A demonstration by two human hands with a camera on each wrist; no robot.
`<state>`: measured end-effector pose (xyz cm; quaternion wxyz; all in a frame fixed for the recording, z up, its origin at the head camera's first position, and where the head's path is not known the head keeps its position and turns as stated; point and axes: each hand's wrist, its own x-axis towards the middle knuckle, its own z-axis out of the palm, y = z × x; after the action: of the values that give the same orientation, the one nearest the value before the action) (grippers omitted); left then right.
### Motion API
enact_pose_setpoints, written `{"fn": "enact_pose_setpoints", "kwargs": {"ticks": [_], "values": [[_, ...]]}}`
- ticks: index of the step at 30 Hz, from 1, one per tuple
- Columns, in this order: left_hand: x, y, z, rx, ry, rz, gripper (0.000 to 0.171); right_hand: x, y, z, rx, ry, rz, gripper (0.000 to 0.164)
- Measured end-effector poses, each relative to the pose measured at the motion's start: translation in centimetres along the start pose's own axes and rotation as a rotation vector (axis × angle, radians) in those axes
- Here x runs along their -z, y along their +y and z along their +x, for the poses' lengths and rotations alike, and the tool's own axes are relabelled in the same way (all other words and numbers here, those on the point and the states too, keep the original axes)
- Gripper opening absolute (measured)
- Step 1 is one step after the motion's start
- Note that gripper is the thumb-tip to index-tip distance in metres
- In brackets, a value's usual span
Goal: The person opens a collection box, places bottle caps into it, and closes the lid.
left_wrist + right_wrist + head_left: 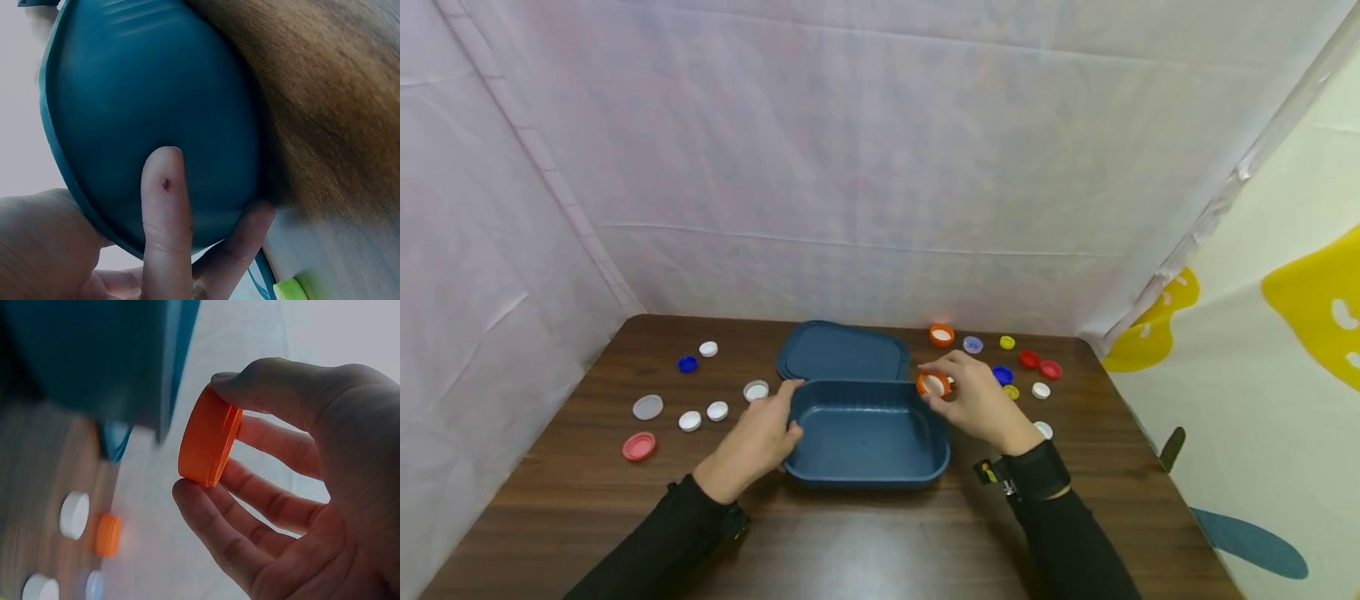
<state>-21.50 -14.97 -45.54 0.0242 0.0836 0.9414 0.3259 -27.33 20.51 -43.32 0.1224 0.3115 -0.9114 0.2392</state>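
A dark blue plastic container stands open at the middle of the brown table, and its flat blue lid lies just behind it. My left hand grips the container's left rim, thumb on the near inside edge. In the left wrist view its fingers press the outer wall of the container. My right hand pinches an orange bottle cap between thumb and fingers, held over the container's far right corner. In the right wrist view the orange cap is edge-on beside the container.
Loose caps lie on both sides. On the left are a blue cap, several white caps and a red cap. On the right are another orange cap, red caps, a yellow cap and white caps. White sheeting walls in the table.
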Motion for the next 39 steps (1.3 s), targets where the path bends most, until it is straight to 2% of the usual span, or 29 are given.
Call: {"fn": "enact_pose_setpoints", "kwargs": {"ticks": [6,10,14,18,28,39], "values": [[-0.2,0.0,0.1,-0.02,0.005,-0.005,0.073,-0.5,-2.7,-0.3,0.058,-0.091,-0.017,0.045],[-0.1,-0.2,0.1,-0.012,0.008,0.001,0.073,-1.3,-4.1,-0.4,0.064,-0.227,0.006,0.042],[-0.1,-0.2,0.0,-0.01,0.001,-0.003,0.073,-2.0,-4.9,-0.7,0.067,-0.333,0.052,0.038],[-0.1,-0.1,-0.1,-0.009,-0.003,-0.013,0.073,-2.4,-5.2,-0.8,0.062,-0.377,0.06,0.039],[-0.1,-0.1,0.0,-0.002,-0.006,-0.009,0.074,-2.2,-5.1,-0.7,0.032,-0.365,0.051,0.039],[-0.1,0.0,0.0,0.004,-0.011,-0.018,0.073,-1.0,-4.1,-0.3,0.031,-0.231,0.077,0.041]]}}
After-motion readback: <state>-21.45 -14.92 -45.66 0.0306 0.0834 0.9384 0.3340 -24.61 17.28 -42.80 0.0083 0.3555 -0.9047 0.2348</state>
